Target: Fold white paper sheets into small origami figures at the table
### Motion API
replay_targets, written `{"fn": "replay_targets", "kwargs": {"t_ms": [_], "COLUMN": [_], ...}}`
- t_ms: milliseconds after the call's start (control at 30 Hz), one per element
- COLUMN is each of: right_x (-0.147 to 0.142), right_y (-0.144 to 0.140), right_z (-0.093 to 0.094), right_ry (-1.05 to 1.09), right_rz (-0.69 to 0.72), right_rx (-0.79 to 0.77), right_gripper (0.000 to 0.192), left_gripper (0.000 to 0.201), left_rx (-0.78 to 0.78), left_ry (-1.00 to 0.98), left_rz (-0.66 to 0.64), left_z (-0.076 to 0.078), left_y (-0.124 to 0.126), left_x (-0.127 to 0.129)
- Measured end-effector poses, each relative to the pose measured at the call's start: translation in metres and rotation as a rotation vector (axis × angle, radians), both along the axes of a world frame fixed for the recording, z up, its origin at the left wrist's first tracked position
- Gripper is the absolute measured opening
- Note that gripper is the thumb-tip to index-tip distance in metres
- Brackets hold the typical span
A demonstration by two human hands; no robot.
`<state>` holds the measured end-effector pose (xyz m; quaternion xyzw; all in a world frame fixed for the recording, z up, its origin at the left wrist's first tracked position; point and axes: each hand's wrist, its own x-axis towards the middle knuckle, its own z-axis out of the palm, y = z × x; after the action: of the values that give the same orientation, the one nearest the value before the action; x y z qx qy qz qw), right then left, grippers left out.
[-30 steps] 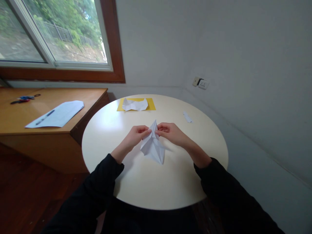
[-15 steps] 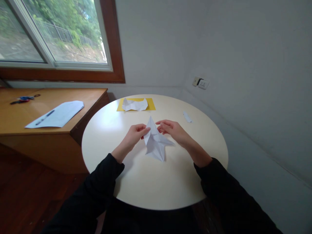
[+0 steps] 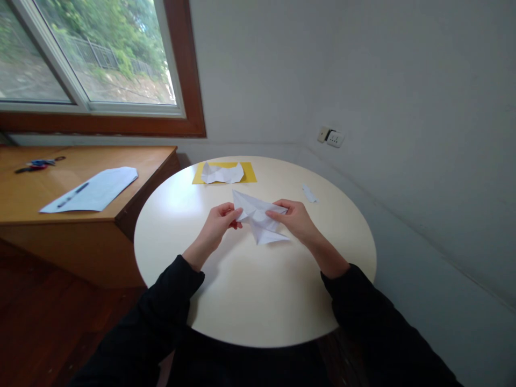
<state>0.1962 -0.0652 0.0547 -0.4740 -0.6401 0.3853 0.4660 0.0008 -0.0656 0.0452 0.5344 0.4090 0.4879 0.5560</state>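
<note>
A creased, folded sheet of white paper [image 3: 260, 220] is held between both hands above the round table [image 3: 262, 301]. My left hand [image 3: 222, 219] pinches its left edge, thumb on top and fingers beneath. On the right side, my right hand [image 3: 293, 216] grips the paper with the thumb over its face. One pointed corner sticks up toward the far side and another points to the lower right. Both hands' lower fingers are partly hidden.
Toward the far side of the table lies a crumpled white paper [image 3: 222, 173] on a yellow sheet [image 3: 250, 173]. A white paper strip [image 3: 309, 193] is at the right. The wooden desk [image 3: 149, 177] on the left bears papers [image 3: 105, 187], a pen [image 3: 73, 194] and scissors-like tools [image 3: 38, 164].
The folded paper has turned, its top point swinging left. My right hand, whose fingers were loosely beside the paper, now grips its right side.
</note>
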Motion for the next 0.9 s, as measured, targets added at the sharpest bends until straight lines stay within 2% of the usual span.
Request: {"fn": "replay_targets", "kwargs": {"t_ms": [133,267,467,667,900], "right_x": [0.0,0.001,0.008,0.013,0.009], "right_y": [0.004,0.007,0.003,-0.004,-0.01], "right_z": [-0.004,-0.009,-0.006,0.001,0.004], "right_ry": [-0.038,0.008,0.011,-0.065,-0.242], "right_rz": [-0.103,-0.115,0.026,0.197,0.209], "right_rx": [0.061,0.13,0.127,0.073,0.188], "right_gripper": [0.028,0.03,0.03,0.029,0.021], "left_gripper": [0.022,0.02,0.013,0.021,0.024], "left_rx": [0.025,0.028,-0.001,-0.03,-0.053], "left_ry": [0.004,-0.011,-0.045,-0.038,-0.047], "left_rz": [0.002,0.026,0.063,0.058,0.068], "left_z": [-0.002,-0.003,-0.003,0.0,0.003], "left_y": [0.001,0.001,0.002,0.001,0.0], "left_x": [-0.001,0.0,-0.001,-0.002,-0.003]}}
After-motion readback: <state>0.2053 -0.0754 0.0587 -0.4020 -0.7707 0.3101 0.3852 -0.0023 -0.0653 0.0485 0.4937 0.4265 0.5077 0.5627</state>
